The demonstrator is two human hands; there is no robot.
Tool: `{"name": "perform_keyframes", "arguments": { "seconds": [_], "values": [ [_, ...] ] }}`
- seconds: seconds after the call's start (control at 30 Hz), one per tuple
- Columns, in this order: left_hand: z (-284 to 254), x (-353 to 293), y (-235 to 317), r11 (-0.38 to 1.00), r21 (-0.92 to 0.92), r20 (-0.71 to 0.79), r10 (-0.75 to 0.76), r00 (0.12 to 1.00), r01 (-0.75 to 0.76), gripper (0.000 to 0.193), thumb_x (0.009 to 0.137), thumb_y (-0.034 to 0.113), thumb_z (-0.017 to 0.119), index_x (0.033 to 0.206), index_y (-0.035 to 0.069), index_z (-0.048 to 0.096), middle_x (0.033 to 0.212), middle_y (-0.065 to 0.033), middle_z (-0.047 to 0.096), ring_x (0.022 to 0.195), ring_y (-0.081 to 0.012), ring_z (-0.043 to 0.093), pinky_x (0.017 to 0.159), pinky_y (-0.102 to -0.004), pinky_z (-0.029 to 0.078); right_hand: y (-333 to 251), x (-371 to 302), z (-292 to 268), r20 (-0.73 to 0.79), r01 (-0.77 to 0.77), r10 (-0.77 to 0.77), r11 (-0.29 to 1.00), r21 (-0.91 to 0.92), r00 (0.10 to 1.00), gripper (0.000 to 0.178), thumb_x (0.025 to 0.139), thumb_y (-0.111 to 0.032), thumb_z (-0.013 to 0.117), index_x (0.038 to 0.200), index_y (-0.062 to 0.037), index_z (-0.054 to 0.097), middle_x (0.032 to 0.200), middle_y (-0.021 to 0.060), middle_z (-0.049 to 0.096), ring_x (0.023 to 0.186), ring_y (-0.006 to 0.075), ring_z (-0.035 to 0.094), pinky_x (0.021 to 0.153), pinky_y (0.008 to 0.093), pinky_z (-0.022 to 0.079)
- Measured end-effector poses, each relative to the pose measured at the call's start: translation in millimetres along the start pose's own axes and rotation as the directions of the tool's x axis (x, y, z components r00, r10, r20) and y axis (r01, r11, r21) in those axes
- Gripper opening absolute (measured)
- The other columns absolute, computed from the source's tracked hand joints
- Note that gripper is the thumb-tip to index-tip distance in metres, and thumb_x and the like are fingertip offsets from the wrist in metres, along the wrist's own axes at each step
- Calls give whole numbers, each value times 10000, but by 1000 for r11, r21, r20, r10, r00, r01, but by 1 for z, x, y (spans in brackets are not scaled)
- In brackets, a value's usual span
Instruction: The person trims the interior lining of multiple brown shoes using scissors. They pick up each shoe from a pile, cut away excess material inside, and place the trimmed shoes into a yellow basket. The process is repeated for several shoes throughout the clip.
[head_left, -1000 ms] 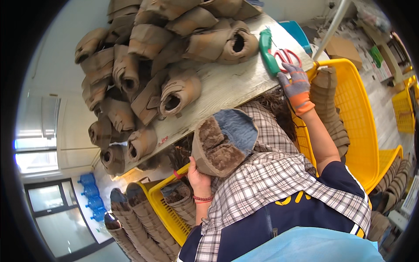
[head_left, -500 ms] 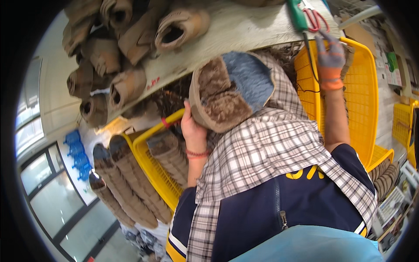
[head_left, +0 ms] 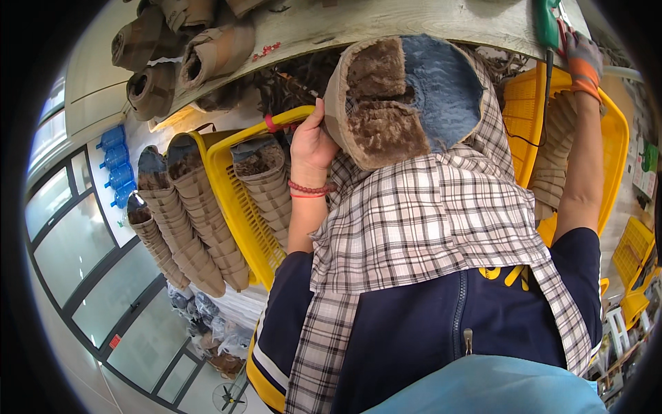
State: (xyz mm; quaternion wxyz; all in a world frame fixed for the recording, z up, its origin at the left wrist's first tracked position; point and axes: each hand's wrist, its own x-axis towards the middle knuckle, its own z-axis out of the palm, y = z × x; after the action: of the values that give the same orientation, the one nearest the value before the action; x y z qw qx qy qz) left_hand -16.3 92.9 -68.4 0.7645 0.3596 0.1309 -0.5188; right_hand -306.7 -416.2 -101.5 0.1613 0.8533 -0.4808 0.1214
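Worktable (head_left: 414, 27), pale wood grain, runs across the top of the view; rolled tan pieces lie piled at its left end. Yellow baskets (head_left: 234, 200) stand under and beside it, packed with stacked tan pieces lined in brown fur.

Fur-lined piece (head_left: 407, 103): tan shell, brown pile on one half, blue pile on the other. It is held up at chest height just below the table edge, opening toward the camera.

Left hand (head_left: 312, 143), bare, with a red bead bracelet at the wrist: fingers curled round the piece's left rim, thumb on the outside. Firm hold.

Right hand (head_left: 583, 58), in a grey and orange glove, is raised to the table's right end, with its fingers wrapped round the green tool (head_left: 547, 21). A dark cord hangs from the tool.

Judgement: the two are well apart, so bring the tool across with the cord clear of the basket rim. Keep the left grip on the shell edge, not the pile, so the lining stays flat and the opening stays steady.
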Motion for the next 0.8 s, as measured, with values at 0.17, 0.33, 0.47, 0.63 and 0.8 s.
{"name": "perform_keyframes", "arguments": {
  "seconds": [0.17,0.33,0.47,0.63,0.8],
  "values": [
    [-43,8,6,998,56,203,-35,979,24,354,965,247,486,1173,-36,530,1081,-172,616,1034,-289,572,977,-414,418,-40,-15,-44,138,166,-139,964,-209,981,443,872,-408,486,1259,-195,452,1023,162,639,936,353,603,789,449,487],
    [-52,11,2,996,-93,146,12,989,2,345,958,223,497,1178,-43,516,1080,-206,595,1063,-327,537,1053,-461,362,-21,6,-1,188,-90,71,991,99,980,488,816,-500,515,1018,-71,631,1016,214,636,965,399,592,847,465,466],
    [-58,28,1,1000,8,123,-25,992,24,367,945,236,524,1188,-38,510,1104,-197,596,1072,-314,547,1040,-462,367,25,15,22,387,-10,-43,991,135,921,512,816,-514,521,946,-37,650,921,246,626,891,424,598,759,456,470],
    [-46,24,3,984,-133,182,-94,979,119,408,946,239,523,1240,-40,475,1152,-195,584,1127,-329,528,1011,-457,400,58,-31,-17,283,-200,103,918,343,954,531,825,-506,579,911,12,654,860,241,642,855,384,622,740,390,483],
    [-44,21,-4,977,-193,138,-62,988,88,395,964,237,484,1250,-34,466,1160,-234,546,1157,-344,492,1037,-461,394,-54,-102,-128,228,-105,-97,671,734,969,359,855,-254,649,1120,-23,575,994,76,648,849,113,602,747,251,471]
  ]
}}
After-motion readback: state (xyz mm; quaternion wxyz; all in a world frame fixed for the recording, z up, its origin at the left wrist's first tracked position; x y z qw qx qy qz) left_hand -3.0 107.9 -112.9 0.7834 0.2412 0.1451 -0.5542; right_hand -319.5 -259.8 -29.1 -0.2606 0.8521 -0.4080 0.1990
